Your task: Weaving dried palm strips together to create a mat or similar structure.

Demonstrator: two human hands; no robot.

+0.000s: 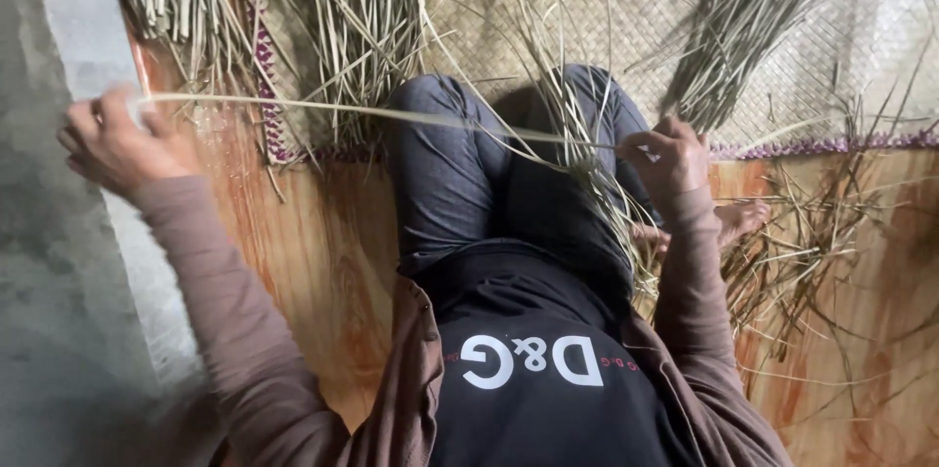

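My left hand [112, 139] is stretched out to the left and pinches one end of a long pale reed strip [372, 113]. The strip runs level across my lap to my right hand [665, 156], which grips its other end above my right knee. Both arms wear brown sleeves. My crossed legs in dark trousers [460, 174] lie under the strip. Loose dry reeds [587, 149] are draped over my right leg beside the right hand.
A woven straw mat [802, 66] with a purple border covers the floor ahead. Bundles of reeds [342, 7] lie on it, with another sheaf [743, 17] at the upper right. Scattered strips [812, 252] litter the orange wooden floor [313, 262]. A grey wall [49, 262] rises at left.
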